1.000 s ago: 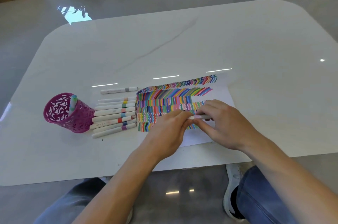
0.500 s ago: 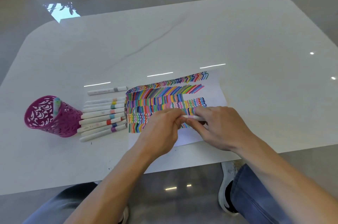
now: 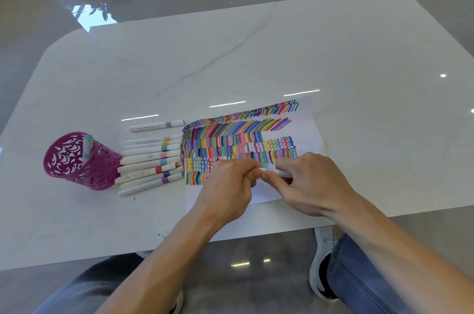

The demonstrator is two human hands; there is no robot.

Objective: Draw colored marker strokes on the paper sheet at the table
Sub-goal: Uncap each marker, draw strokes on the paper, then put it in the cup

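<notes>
The paper sheet (image 3: 305,131) lies flat near the front edge of the white marble table (image 3: 256,57), covered in rows of coloured strokes. Over its near part both hands pinch one white marker (image 3: 278,173): left hand (image 3: 228,190) at one end, right hand (image 3: 310,185) around the barrel. Left of the sheet lie capped markers (image 3: 151,162), then a tipped perforated magenta cup (image 3: 79,162)

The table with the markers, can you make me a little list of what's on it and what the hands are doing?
paper sheet: flat on the white table, rows of colored strokes
held marker: white, gripped at both ends
left hand: pinching one end
right hand: holding the barrel
loose markers: lying in a row left of the sheet
pink cup: tipped over, one marker inside
</notes>
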